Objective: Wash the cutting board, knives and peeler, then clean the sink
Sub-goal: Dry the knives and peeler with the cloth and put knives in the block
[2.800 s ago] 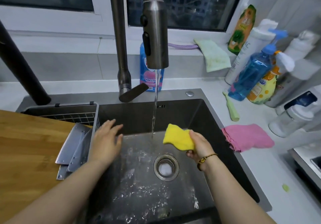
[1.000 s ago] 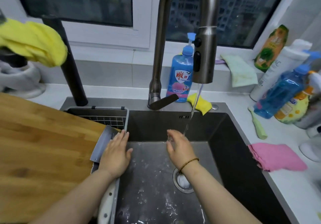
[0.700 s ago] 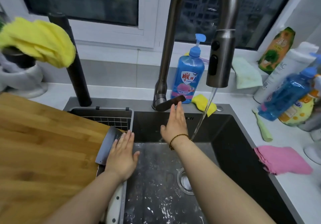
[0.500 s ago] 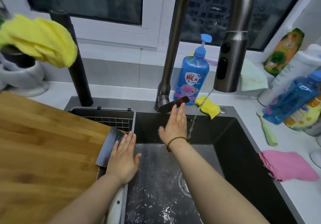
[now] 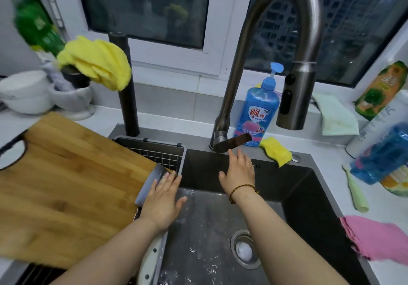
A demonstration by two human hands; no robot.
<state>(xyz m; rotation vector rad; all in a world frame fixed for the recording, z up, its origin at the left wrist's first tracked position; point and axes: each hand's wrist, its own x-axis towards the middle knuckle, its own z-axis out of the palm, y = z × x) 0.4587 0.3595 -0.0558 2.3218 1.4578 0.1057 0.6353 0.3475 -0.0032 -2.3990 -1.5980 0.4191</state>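
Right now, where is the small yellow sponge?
In the head view, the yellow sponge lies on the back rim of the sink, right of the faucet base, beside the blue soap bottle.

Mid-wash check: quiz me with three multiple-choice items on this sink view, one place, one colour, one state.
1. The yellow sponge lies: A in the basin; B on the sink rim beside the pump bottle; C on the cutting board.
2. The pump bottle is: A white; B red; C blue.
3. The right hand is: A open, fingers straight; B holding the sponge; C a fist.
Answers: B, it sits by the bottle behind the basin; C, blue body; A, flat fingers below the faucet lever.
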